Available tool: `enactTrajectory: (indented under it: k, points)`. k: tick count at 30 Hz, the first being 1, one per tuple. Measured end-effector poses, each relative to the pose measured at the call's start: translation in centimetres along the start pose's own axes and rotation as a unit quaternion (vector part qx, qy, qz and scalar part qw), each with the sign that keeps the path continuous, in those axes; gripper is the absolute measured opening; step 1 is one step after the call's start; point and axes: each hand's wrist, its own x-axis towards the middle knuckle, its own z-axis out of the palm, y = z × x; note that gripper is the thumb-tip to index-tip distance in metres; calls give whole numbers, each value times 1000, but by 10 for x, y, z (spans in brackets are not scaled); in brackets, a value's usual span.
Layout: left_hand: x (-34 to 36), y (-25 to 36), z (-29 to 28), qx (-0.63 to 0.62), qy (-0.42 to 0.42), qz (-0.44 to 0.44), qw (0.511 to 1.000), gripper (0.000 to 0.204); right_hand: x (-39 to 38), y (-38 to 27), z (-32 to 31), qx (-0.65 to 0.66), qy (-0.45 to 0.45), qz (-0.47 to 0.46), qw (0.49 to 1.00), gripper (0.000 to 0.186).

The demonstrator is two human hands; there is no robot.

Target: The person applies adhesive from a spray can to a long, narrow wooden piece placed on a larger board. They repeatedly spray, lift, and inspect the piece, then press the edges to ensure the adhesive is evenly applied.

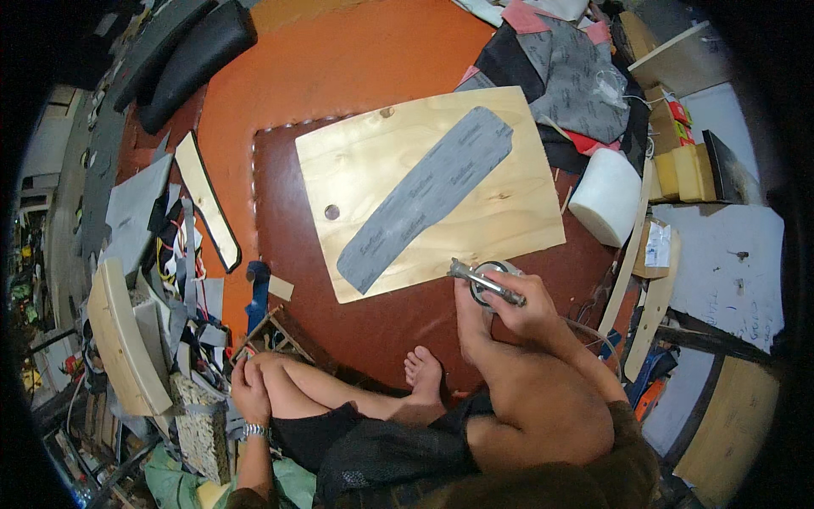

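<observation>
My right hand [530,310] grips a silver spray gun [500,293] with a round cup, above my right foot. Its nozzle points left, close to the lower edge of a pale plywood board [441,110]. On that board lies a long grey fabric-like piece [424,199] with printing on it, placed diagonally. My left hand [248,392] is beside my left knee, its fingers closed together. Whether they hold anything small cannot be made out.
The board rests on a dark red and orange mat [288,229]. Grey and black fabric pieces [577,85] and a white roll [605,197] lie at right. Black padded pieces [199,64], a pale strip [208,204] and scraps crowd the left. A thin hose [593,332] runs by my right arm.
</observation>
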Motion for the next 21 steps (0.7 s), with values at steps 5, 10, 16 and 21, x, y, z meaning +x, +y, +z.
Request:
enactTrajectory:
  k: [5,10,16,21]
  points:
    - [0,1,0,6,-9,7,1000,50,14,-4,8,-54,-42,-90,994,35]
    - [1,0,0,-8,-22,-19,1000,52,16,-4,10,-59,-124,-77,988,35]
    - [0,0,2,8,-3,3,1000,50,6,3,2,-69,-143,-89,983,36]
    - [-2,4,0,-4,-8,9,1000,51,-2,17,-5,-5,-41,-68,997,37]
